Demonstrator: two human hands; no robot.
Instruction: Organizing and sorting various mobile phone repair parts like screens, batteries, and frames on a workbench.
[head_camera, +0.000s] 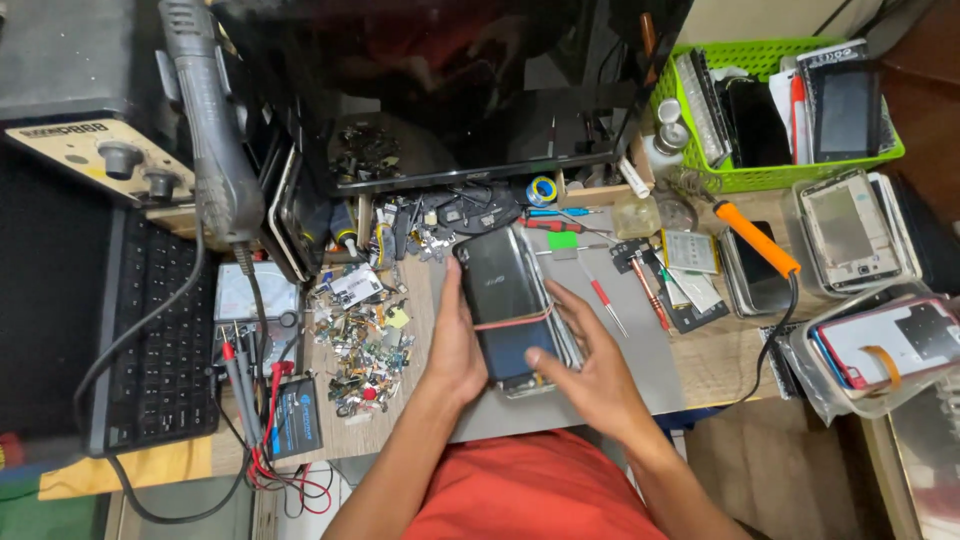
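- Centre of the frame: both hands are on a stack of phones (510, 305) bound by a red rubber band (515, 320); the band seems to be there to keep the stack from sliding apart.
- The left hand (455, 350) cups the stack's left edge, fingers curled shut around it; the grip looks like a brace.
- The right hand (590, 375) lies on the right edge, thumb pressed on the dark top phone, fingers closed on the side; the stack sits over a grey mat (640, 350), tilted toward upper left.
- Upper right: a green basket (790, 175) holds dark phones, papers and small parts stood on edge, packed tight.
- Right edge: a clear bag (880, 350) holds a phone with a red rim.
- Left of centre: a heap of loose small parts (365, 340) spreads on the wooden desk (720, 365), within easy reach.
- An orange-handled tool (755, 240) rests across a phone, cable trailing down.
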